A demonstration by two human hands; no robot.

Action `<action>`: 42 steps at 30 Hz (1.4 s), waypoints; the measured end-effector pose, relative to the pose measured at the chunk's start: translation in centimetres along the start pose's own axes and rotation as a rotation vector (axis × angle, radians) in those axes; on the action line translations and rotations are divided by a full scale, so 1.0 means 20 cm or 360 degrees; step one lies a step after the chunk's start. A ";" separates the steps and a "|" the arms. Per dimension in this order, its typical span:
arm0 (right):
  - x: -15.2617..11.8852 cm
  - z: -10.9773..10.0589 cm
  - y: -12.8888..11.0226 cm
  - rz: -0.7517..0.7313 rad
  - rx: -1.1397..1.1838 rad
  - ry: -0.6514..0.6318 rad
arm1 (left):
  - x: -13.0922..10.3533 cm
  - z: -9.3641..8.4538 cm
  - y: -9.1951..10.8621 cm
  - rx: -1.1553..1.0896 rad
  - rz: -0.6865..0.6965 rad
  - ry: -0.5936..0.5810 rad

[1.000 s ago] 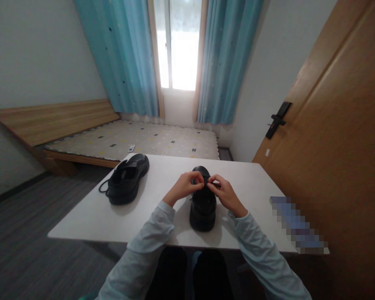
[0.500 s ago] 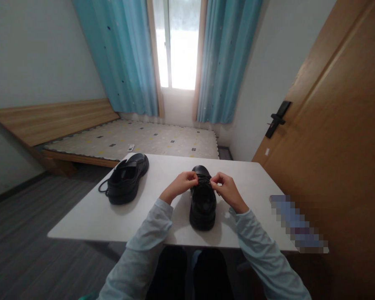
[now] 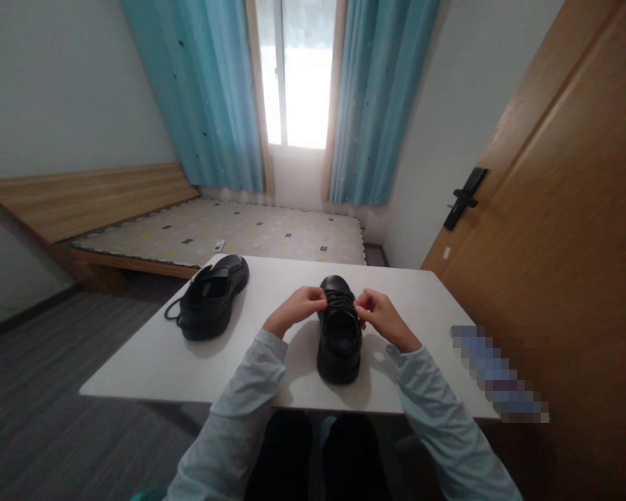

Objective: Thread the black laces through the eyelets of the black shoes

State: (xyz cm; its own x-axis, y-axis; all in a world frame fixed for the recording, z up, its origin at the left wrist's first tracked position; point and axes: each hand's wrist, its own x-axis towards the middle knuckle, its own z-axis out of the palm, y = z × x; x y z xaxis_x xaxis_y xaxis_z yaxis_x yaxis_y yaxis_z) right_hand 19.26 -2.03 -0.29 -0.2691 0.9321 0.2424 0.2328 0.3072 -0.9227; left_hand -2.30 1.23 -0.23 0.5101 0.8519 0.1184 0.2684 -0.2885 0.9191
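Note:
A black lace-up shoe (image 3: 339, 358) stands on the white table in front of me, its toe pointing away and its opening towards me. On its left side my left hand (image 3: 305, 304) is closed in a pinch on the black shoelace (image 3: 339, 300). My right hand (image 3: 378, 311) pinches the lace at the shoe's right side. The lace runs across the top of the shoe between both hands; its thin ends are hard to make out. A second black shoe (image 3: 209, 309) rests at the table's left, apart from my hands, with a loop sticking out at its heel.
The white table (image 3: 271, 278) extends around both shoes. A blurred-out bluish item (image 3: 495, 372) lies at its right edge. Behind stands a bed (image 3: 271, 233) with a small white remote (image 3: 219, 245) on it. A wooden door (image 3: 542, 229) is close on the right.
Both hands have drawn slightly apart, the left a little to the left and the right a little to the right. More of the laces now shows between them.

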 end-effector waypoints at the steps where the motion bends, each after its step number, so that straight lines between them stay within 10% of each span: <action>1: 0.00 0.00 0.00 0.0002 -0.0010 -0.0010 | 0.00 0.00 0.00 0.0012 -0.0010 0.0001; 28: -0.03 -0.05 -0.01 -0.0052 -0.0102 -0.0102 | -0.02 -0.03 0.04 -0.0172 -0.0009 0.0156; 42: -0.05 -0.02 -0.10 -0.0424 -0.0018 0.0547 | 0.04 0.00 -0.05 0.0211 -0.0122 0.0617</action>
State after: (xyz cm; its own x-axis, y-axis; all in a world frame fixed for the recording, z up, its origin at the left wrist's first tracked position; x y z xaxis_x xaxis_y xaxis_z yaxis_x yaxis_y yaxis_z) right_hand 19.43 -3.42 1.39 0.0053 0.8290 0.5592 0.2084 0.5460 -0.8115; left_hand -2.09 2.12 -1.01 0.1457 0.9673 0.2076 0.4096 -0.2500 0.8774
